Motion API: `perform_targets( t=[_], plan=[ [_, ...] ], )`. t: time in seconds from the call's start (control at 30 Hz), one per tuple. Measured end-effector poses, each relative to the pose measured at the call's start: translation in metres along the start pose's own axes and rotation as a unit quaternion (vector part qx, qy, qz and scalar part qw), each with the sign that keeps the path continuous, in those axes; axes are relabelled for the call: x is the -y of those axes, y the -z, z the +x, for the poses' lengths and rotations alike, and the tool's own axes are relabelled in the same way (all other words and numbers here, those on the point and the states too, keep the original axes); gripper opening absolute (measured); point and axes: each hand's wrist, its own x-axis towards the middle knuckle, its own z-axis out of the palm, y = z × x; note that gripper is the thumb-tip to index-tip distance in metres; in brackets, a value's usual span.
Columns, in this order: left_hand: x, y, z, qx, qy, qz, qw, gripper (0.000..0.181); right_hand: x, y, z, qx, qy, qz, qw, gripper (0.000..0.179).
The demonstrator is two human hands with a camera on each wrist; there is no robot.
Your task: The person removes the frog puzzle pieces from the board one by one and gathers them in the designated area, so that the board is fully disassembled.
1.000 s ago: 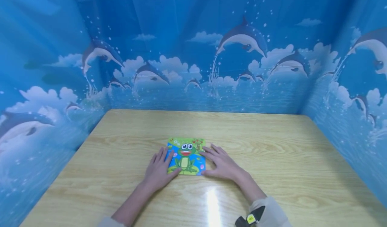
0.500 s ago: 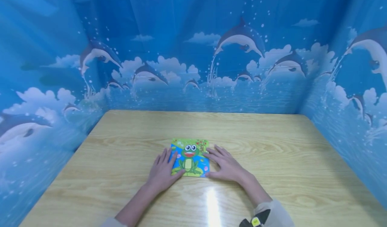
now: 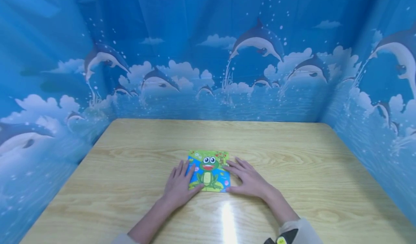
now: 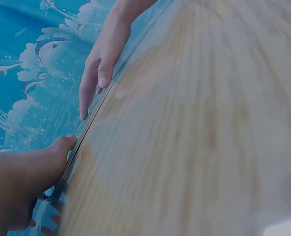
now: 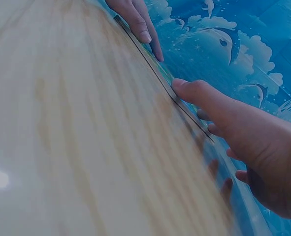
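A thin, flat board with a cartoon frog picture lies on the table in the head view, its frog upright. On its left side my left hand rests, fingertips over the left edge and thumb on the bottom edge. At the opposite side my right hand touches the right edge with spread, fairly straight fingers, its thumb by the lower right corner. Seen edge-on in the left wrist view, the board is only a thin strip. The right wrist view has my right thumb against the board's near edge.
A light wood-grain table bears the board. Blue curtains printed with dolphins and clouds enclose its back and both sides. A glare streak shines on the table's near part. A black strap with a yellow tag sits on the right sleeve.
The frog board has slid a little to the right and slightly nearer across the table. Both hands have moved along with it, keeping their places at its sides.
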Motion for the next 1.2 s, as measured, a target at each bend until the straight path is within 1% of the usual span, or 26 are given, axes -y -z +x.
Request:
perform_targets(
  t=[0.1, 0.27, 0.4, 0.53, 0.67, 0.73, 0.87, 1.0, 1.2],
  plan=[
    [-0.003, 0.000, -0.001, -0.003, -0.002, 0.000, 1.0000, 0.078, -0.001, 0.001, -0.002, -0.001, 0.001, -0.002, 1.0000, 0.075],
    [-0.008, -0.002, -0.001, 0.002, 0.001, 0.003, 1.0000, 0.079, -0.005, 0.002, -0.006, 0.003, -0.004, -0.001, 1.0000, 0.076],
    [-0.009, -0.002, -0.001, 0.003, -0.002, 0.004, 1.0000, 0.079, -0.007, 0.003, -0.006, 0.008, -0.006, -0.002, 1.0000, 0.077],
    [-0.005, 0.000, -0.002, 0.001, -0.018, -0.003, 0.9998, 0.078, -0.007, 0.004, -0.006, 0.005, 0.006, -0.007, 1.0000, 0.077],
    [0.006, 0.002, -0.004, 0.002, -0.036, 0.000, 0.9994, 0.080, -0.005, 0.006, -0.002, 0.001, 0.012, -0.006, 0.9999, 0.074],
    [0.012, 0.003, -0.004, 0.008, -0.038, 0.005, 0.9992, 0.082, -0.003, 0.008, 0.002, -0.001, 0.012, -0.007, 0.9999, 0.072],
    [0.020, 0.007, -0.006, 0.021, -0.041, -0.013, 0.9989, 0.086, 0.006, 0.013, 0.014, -0.001, 0.020, -0.008, 0.9998, 0.067],
    [0.023, 0.009, -0.007, 0.030, -0.046, -0.029, 0.9981, 0.088, 0.017, 0.015, 0.030, 0.003, 0.018, 0.024, 0.9996, 0.059],
    [0.026, 0.012, -0.007, 0.031, -0.057, -0.031, 0.9974, 0.089, 0.031, 0.009, 0.057, 0.001, -0.019, 0.082, 0.9965, 0.049]
  ],
)
